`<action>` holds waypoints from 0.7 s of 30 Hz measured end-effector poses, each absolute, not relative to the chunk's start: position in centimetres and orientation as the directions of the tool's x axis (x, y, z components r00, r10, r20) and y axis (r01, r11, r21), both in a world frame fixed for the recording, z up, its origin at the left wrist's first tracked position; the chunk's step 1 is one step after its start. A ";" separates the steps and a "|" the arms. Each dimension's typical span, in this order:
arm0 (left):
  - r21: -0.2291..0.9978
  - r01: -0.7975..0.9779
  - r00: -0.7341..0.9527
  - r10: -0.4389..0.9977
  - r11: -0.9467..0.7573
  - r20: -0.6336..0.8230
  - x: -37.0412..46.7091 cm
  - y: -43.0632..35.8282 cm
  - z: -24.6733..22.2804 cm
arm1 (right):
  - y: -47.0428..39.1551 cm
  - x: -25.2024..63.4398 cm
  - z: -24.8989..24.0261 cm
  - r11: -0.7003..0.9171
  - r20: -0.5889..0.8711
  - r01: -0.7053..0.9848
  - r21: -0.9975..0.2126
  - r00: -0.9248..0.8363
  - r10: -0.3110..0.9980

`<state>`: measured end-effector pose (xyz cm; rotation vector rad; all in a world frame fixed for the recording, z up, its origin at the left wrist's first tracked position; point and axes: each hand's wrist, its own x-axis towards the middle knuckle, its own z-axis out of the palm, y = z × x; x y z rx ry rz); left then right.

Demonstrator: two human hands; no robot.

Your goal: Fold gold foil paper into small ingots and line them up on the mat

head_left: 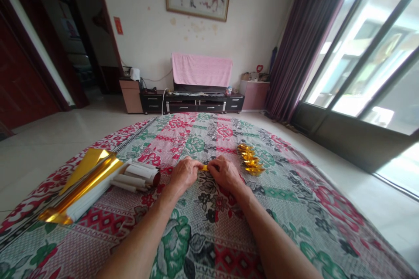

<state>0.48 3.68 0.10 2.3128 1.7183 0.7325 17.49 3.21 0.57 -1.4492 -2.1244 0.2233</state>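
Observation:
Between my two hands is a small folded piece of gold foil paper, held just above or on the flowered cloth. My left hand pinches its left end with closed fingers. The other end is gripped by my right hand, whose fingers are also closed. Most of the foil piece is hidden by my fingertips. Right of my right hand lies a row of several folded gold foil pieces. Far to the left are gold foil sheets, partly rolled, with white rolled papers beside them.
A flowered cloth in red, green and grey covers the broad surface before me. Beyond it stands a low black cabinet, with a pink cloth draped over a screen. A dark curtain and large window are at right.

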 end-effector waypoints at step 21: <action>0.329 0.860 0.265 0.893 -0.389 0.363 0.6 2.6 0.1 | 3.3 18.2 0.7 0.487 0.361 0.754 -0.440 -0.348 0.865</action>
